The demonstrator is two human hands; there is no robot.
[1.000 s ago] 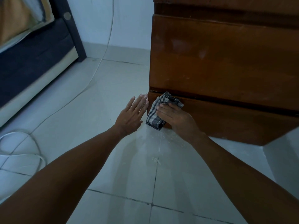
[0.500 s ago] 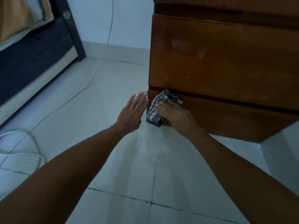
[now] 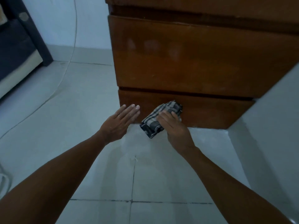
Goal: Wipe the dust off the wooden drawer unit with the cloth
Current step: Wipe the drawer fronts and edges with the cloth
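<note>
The brown wooden drawer unit (image 3: 194, 65) stands on the tiled floor, filling the upper right of the head view. My right hand (image 3: 174, 126) presses a folded checked cloth (image 3: 155, 122) against the lowest drawer front, a little in from its left corner. My left hand (image 3: 118, 123) is flat with fingers straight and together, its fingertips at the bottom left corner of the unit, holding nothing. Pale smudges show on the middle drawer front.
Light tiled floor (image 3: 97, 175) lies in front. A dark bed frame (image 3: 21, 50) stands at the far left. A thin white cable (image 3: 71, 50) runs down the wall and across the floor. A white wall surface (image 3: 267, 126) closes in at the right.
My right hand has slid the cloth to the right along the lowest drawer front, away from the left corner. The left hand stays at the corner. The view has shifted.
</note>
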